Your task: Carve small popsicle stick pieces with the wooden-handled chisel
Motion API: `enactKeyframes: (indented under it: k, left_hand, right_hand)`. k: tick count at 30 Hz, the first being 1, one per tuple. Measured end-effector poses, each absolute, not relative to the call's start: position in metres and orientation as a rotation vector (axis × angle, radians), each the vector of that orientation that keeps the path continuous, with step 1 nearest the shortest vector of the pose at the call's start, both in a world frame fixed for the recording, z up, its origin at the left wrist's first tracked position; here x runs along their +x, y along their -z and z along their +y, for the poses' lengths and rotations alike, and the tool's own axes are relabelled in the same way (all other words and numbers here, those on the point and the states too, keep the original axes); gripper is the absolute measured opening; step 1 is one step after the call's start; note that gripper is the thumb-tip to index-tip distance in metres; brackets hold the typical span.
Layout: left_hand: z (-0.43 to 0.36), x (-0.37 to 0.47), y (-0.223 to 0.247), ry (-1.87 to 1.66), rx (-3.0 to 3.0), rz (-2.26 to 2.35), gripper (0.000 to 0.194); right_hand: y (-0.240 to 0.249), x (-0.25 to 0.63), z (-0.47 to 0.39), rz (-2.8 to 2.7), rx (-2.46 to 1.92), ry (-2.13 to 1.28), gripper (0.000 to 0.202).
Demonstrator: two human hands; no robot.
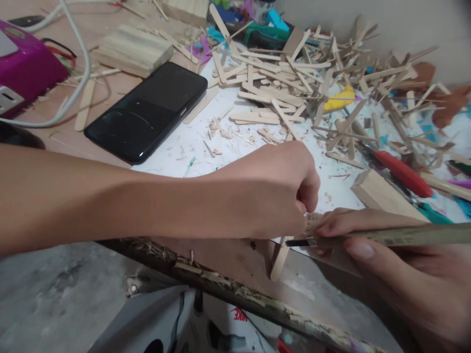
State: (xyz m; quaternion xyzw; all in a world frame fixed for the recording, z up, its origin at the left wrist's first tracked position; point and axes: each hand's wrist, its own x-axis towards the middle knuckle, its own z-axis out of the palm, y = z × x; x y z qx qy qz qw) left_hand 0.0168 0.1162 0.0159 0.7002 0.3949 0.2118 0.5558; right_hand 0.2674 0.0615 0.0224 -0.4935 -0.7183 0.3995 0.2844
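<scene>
My left hand (283, 186) is closed, its fingers curled down and mostly hidden beneath the knuckles. Out from under it, toward the table's front edge, juts a wooden craft stick (280, 262). On the right, my right hand (397, 274) grips a slim craft knife (390, 238) with a greyish-green handle, thumb along one side and a finger along the other. Its short dark tip points left and meets the craft stick, or lies just in front of it. A pale piece with small dark marks (312, 223) shows between the hands; what it is I cannot tell.
A black phone (150, 110) lies behind my left forearm. Many loose craft sticks (272, 93) are heaped at the back. A red-handled tool (403, 171) and a wood block (382, 193) lie right. A purple box (33, 63) with white cable stands left. Shavings line the front edge.
</scene>
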Motion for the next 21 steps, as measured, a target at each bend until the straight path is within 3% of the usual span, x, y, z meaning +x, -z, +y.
enactKeyframes:
  k: [10, 16, 21]
  left_hand:
    - [0.1154, 0.0167, -0.0112, -0.538, 1.653, 0.917, 0.022]
    - [0.1118, 0.0169, -0.0096, -0.567, 1.642, 0.929, 0.020]
    - [0.1093, 0.0117, -0.0109, -0.556, 1.637, 0.903, 0.026]
  right_hand:
    - [-0.0316, 0.2701, 0.0675, -2.129, -1.232, -0.939, 0.006]
    - [-0.0283, 0.2626, 0.0670, -2.046, -1.253, -1.122, 0.008]
    - [-0.0265, 0.2682, 0.0639, -1.660, -1.276, -1.301, 0.008]
